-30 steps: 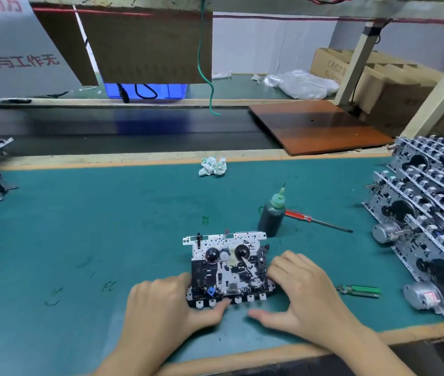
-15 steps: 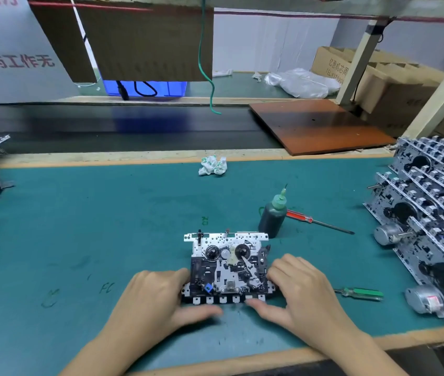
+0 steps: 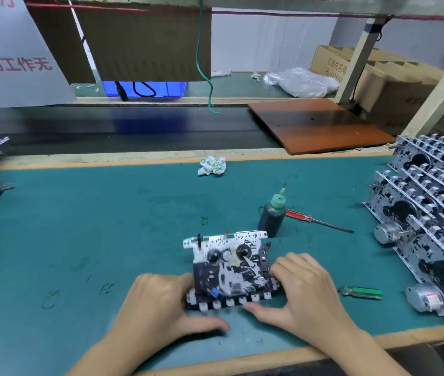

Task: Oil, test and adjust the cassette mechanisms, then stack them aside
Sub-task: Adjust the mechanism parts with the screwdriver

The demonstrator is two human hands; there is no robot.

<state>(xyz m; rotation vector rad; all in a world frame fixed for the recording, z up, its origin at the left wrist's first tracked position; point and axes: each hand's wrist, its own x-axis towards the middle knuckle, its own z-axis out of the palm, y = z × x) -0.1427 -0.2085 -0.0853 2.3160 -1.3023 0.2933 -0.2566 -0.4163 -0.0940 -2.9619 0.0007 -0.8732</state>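
— Where's the cassette mechanism (image 3: 230,270)?

— Flat on the counter (image 3: 79,226) before me. My left hand (image 3: 161,302) and right hand (image 3: 303,291) grip its two sides, fingers curled.

— Will it handle easily?

— Stiff metal plate, light I think, but the levers look delicate. Hold the edges only.

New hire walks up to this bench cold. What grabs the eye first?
Front and centre on the green mat, a cassette mechanism is held between the left hand and right hand. Just behind it stands a dark oil bottle with a green needle tip. At the right edge, a slanted stack of mechanisms fills the bench.
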